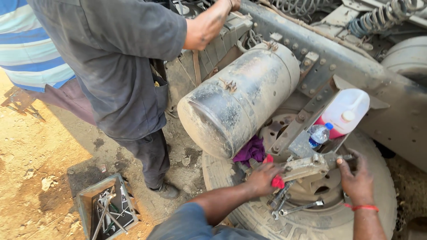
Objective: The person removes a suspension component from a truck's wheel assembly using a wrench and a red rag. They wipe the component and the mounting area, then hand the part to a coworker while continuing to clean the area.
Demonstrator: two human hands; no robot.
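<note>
My left hand [262, 178] grips a red-handled tool [276, 180] against a dirty metal bracket [307, 165] that juts over a big truck tyre [249, 213]. My right hand [356, 178], with a red band at the wrist, is closed on the bracket's far end near a bolt [344, 156]. Two spanners [296, 208] lie on the wheel below the bracket. A purple rag [251, 150] is tucked under the grey cylindrical tank [240, 98].
Another person in a dark grey shirt [115, 58] stands at left, one hand up on the truck frame [356, 66]. Someone in a striped shirt [26, 49] is behind. A metal toolbox [106, 209] sits on the dirt. A white jug [344, 111] and plastic bottle [319, 134] rest by the frame.
</note>
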